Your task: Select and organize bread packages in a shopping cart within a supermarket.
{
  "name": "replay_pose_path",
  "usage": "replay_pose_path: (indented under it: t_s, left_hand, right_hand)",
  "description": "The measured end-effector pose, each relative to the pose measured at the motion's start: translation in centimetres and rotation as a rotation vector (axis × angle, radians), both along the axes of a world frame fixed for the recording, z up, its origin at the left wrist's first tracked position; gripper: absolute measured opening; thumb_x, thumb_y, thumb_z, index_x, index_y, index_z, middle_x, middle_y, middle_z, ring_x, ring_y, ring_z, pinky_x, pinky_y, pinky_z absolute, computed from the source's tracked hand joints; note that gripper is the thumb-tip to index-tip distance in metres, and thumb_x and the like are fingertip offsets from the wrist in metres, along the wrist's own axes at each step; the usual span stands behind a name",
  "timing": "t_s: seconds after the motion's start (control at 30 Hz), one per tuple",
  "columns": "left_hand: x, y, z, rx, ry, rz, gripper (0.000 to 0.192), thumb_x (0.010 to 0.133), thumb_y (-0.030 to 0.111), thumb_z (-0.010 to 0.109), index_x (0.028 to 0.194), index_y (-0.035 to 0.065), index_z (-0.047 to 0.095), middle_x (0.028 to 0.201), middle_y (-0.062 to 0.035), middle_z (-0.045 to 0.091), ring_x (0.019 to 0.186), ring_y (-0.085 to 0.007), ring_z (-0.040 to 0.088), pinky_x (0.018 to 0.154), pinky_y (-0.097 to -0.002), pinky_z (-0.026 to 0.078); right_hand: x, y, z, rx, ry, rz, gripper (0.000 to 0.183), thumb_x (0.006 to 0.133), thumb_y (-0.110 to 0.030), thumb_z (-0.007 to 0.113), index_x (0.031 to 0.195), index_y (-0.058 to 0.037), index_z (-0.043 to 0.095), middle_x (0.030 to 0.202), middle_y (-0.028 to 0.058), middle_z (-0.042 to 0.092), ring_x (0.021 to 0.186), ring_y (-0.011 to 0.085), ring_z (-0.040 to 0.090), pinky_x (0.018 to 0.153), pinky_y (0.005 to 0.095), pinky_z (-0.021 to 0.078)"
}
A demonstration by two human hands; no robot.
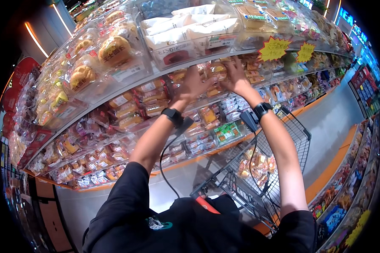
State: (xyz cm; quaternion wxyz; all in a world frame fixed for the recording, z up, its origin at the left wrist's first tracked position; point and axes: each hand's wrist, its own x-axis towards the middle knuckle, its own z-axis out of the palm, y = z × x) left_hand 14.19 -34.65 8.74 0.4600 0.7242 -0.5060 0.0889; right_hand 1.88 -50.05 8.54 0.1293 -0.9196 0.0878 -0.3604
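Note:
Both my hands reach into the second shelf, under the lip of the top shelf. My left hand (193,83) is slightly blurred, its thumb spread from the fingers. My right hand (237,77) has its fingers apart, pointing up under the lip. Between them sits a round bun in clear wrapping (217,71), close to my right hand; whether either hand touches it cannot be told. Wrapped breads (152,90) lie in rows left of my left hand. To the right of my right hand are smaller packaged cakes (254,76).
Above, the top shelf's edge (190,63) carries white bags (190,30) and large wrapped buns (115,52). A wire shopping cart (293,139) with wrapped breads (256,166) stands at my right, its red handle (205,205) against my body. Cables hang from both wrists.

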Motion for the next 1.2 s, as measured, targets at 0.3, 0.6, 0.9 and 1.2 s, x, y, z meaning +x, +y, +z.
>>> replay_pose_path:
  t_s: [0.3,0.6,0.9,1.2]
  left_hand:
    - [-6.3,1.4,-2.7,-0.319,0.909,-0.075,0.044,0.097,0.035,0.039,0.125,0.0014,0.045,0.113,-0.0145,0.055,0.095,-0.0216,0.056,0.078,-0.0324,0.047]
    - [-9.3,4.8,0.6,-0.284,0.987,-0.013,0.035,0.097,0.028,0.041,0.104,-0.0028,0.056,0.086,-0.007,0.063,0.074,-0.0181,0.058,0.069,-0.0279,0.047]
    - [-9.9,5.8,-0.3,-0.411,0.654,0.071,0.034,0.098,0.027,0.039,0.097,-0.0021,0.056,0.073,-0.0057,0.06,0.05,-0.0082,0.055,0.036,-0.0233,0.043]
    - [-10.9,6.7,-0.7,-0.533,0.356,0.098,0.029,0.096,0.023,0.046,0.093,-0.0025,0.06,0.078,-0.0097,0.065,0.06,-0.0161,0.058,0.057,-0.0313,0.044]
  right_hand:
    - [-5.0,6.0,-0.2,0.74,-0.042,0.291,0.098,0.072,-0.03,0.076,0.141,-0.0084,0.01,0.133,0.0176,0.037,0.12,0.028,0.043,0.097,0.0396,0.0404]
    - [-5.3,8.0,-1.0,1.488,-0.258,0.259,0.037,0.095,-0.035,0.046,0.103,-0.0008,0.054,0.092,0.0045,0.061,0.081,0.0123,0.061,0.064,0.0346,0.0568]
    - [-4.3,9.7,-2.0,1.018,-0.495,0.01,0.038,0.097,-0.027,0.043,0.09,0.0064,0.061,0.078,0.0076,0.064,0.073,0.0117,0.058,0.067,0.0285,0.046]
    - [-7.1,12.1,0.0,0.602,-0.473,-0.2,0.031,0.095,-0.024,0.043,0.091,0.0014,0.061,0.077,0.019,0.064,0.072,0.0313,0.063,0.066,0.0352,0.0469]
